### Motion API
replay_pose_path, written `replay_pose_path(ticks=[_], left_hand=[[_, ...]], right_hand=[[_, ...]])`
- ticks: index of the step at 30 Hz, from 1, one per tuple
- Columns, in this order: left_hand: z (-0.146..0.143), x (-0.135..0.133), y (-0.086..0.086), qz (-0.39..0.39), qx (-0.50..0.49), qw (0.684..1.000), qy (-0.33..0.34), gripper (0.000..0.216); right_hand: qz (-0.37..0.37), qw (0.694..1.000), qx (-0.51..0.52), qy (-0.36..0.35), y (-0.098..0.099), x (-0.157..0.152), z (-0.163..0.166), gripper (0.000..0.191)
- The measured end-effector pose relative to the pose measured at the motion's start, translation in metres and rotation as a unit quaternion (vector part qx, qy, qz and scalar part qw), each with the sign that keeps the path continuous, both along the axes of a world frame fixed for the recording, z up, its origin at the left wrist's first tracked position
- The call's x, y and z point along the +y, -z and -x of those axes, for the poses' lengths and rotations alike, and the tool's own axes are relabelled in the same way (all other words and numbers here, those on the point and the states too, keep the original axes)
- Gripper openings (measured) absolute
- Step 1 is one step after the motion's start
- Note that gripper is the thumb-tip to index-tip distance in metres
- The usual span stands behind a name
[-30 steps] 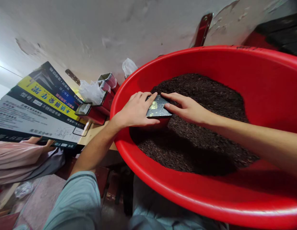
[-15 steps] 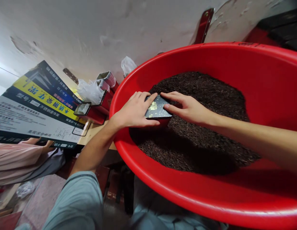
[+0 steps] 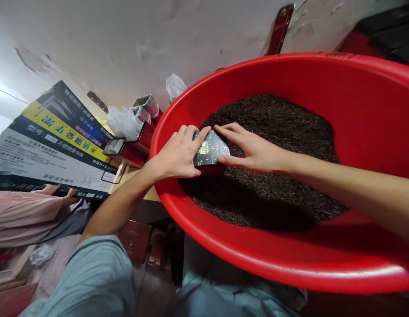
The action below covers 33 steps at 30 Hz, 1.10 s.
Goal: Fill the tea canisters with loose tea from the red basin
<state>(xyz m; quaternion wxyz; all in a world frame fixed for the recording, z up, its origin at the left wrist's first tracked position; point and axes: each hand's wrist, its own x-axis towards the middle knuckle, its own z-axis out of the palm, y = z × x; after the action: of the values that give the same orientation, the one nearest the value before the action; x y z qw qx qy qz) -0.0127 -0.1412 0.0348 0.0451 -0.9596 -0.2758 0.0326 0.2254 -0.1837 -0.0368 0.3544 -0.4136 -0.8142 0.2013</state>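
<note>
A box (image 3: pixel 211 149) with a scratched dark face, a gold-coloured patch and a dark red side is held over the near-left part of the basin. My left hand (image 3: pixel 178 154) wraps round its left side, thumb low and fingers over the far edge. On the opposite side, my right hand (image 3: pixel 250 152) grips it between thumb and fingertips. Beneath lies a heap of dark, dry shreds like loose tea leaves (image 3: pixel 283 127), inside a large red plastic basin (image 3: pixel 372 101). The box's underside is hidden, so I cannot tell whether it rests on the heap.
Left of the basin, several red boxes (image 3: pixel 130 154) lined with clear plastic bags (image 3: pixel 123 123) stand on a wooden surface (image 3: pixel 149 193). A large printed carton (image 3: pixel 52 145) is at the far left, with another person's pink clothing (image 3: pixel 22 215) below it. A wall (image 3: pixel 191 39) rises behind.
Both hands and the box have shifted slightly left within the basin. The right hand's thumb lies nearer the box's lower edge. The whole view has moved a little.
</note>
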Motion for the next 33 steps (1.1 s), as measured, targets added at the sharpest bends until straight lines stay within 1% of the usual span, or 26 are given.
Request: replay_pose_path(ticks=[3,7,10,14,17,18,20,22,23,25,27,29,31,33], left_hand=[[-0.004,-0.005,-0.002,-0.005,0.012,1.000,-0.005,0.112],[-0.003,-0.016,0.000,-0.015,0.012,1.000,-0.017,0.110],[0.000,-0.021,0.002,-0.014,0.010,1.000,-0.024,0.111],[-0.005,-0.016,0.004,-0.012,0.023,0.999,-0.048,0.115],[-0.010,-0.012,0.002,-0.008,0.029,0.998,-0.057,0.115],[-0.010,-0.012,0.001,-0.005,0.024,0.998,-0.057,0.115],[-0.005,-0.015,-0.003,0.004,-0.001,0.999,-0.053,0.116],[0.006,-0.021,-0.007,0.013,-0.055,0.997,-0.047,0.119],[0.013,-0.025,-0.010,0.015,-0.091,0.995,-0.038,0.122],[0.029,-0.035,-0.016,0.001,-0.164,0.986,-0.003,0.125],[0.043,-0.046,-0.025,-0.037,-0.214,0.975,0.038,0.125],[0.050,-0.058,-0.034,-0.077,-0.227,0.969,0.061,0.126],[0.050,-0.071,-0.040,-0.092,-0.211,0.972,0.049,0.128],[0.044,-0.086,-0.042,-0.096,-0.186,0.978,0.000,0.124]], right_hand=[[0.002,1.000,0.001,-0.013,-0.002,-0.003,0.000,0.093],[0.016,0.999,0.016,-0.029,-0.004,-0.009,0.002,0.095],[0.030,0.999,0.033,-0.031,-0.001,-0.010,0.002,0.097],[0.057,0.996,0.056,-0.041,0.007,-0.004,0.001,0.097],[0.056,0.995,0.067,-0.042,0.010,-0.001,-0.001,0.098],[0.059,0.995,0.066,-0.041,0.010,-0.001,-0.001,0.102],[0.073,0.994,0.059,-0.050,0.009,-0.003,-0.003,0.115],[0.067,0.994,0.042,-0.070,0.006,-0.006,-0.003,0.131],[0.046,0.996,0.027,-0.077,0.004,-0.008,-0.004,0.137],[-0.034,0.996,-0.003,-0.076,-0.002,-0.013,-0.003,0.138],[-0.139,0.988,-0.015,-0.067,-0.010,-0.019,0.000,0.130],[-0.231,0.972,-0.009,-0.053,-0.021,-0.026,0.003,0.122],[-0.294,0.955,-0.010,-0.027,-0.032,-0.035,0.007,0.114],[-0.337,0.941,-0.020,-0.003,-0.041,-0.045,0.011,0.103]])
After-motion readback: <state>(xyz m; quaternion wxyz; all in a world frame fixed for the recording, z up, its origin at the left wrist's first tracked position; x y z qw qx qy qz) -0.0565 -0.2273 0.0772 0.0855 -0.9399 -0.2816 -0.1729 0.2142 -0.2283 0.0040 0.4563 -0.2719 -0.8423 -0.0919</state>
